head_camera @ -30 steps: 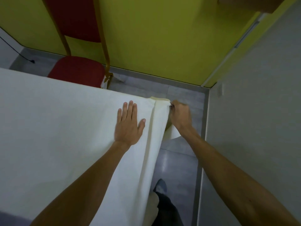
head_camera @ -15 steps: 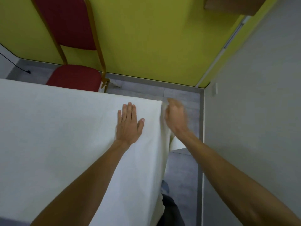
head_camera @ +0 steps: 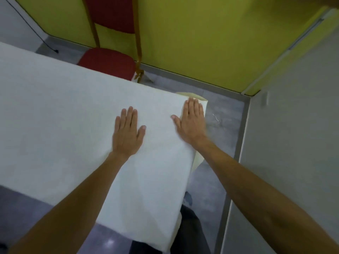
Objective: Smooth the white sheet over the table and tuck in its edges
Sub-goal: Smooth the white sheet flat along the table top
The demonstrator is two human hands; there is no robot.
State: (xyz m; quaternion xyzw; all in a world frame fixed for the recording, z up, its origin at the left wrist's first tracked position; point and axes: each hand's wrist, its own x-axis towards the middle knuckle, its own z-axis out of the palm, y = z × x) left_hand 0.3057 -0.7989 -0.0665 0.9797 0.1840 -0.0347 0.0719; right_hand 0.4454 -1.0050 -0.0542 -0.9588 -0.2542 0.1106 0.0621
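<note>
**Palms flat, corner tuck yet to do**

Sheet (head_camera: 64,116) lies spread white and mostly flat, running well off to the left of your left fingers. The table is hidden under it. Your left hand (head_camera: 127,133) rests inboard, fingers straight and close together, thumb out, gripping nothing. I judge it is there as an anchor, so the cloth does not creep while the other side is worked.

Between your two thumbs the cloth looks smooth. Your right hand (head_camera: 192,123) is also laid flat, fingers released and straight, pressing along the right edge where the sheet turns down. It is a little blurred.

Just beyond and to the right of those fingertips a cream flap (head_camera: 200,100) sticks out at the far corner, not folded under. Judging by that, smoothing is nearly done at this end and the corner tuck is what is left. You would need to pinch that flap rather than press it.

Right of your right fingers is bare floor (head_camera: 223,129), then a grey wall (head_camera: 293,143) close by, which leaves you little room on that side.
</note>
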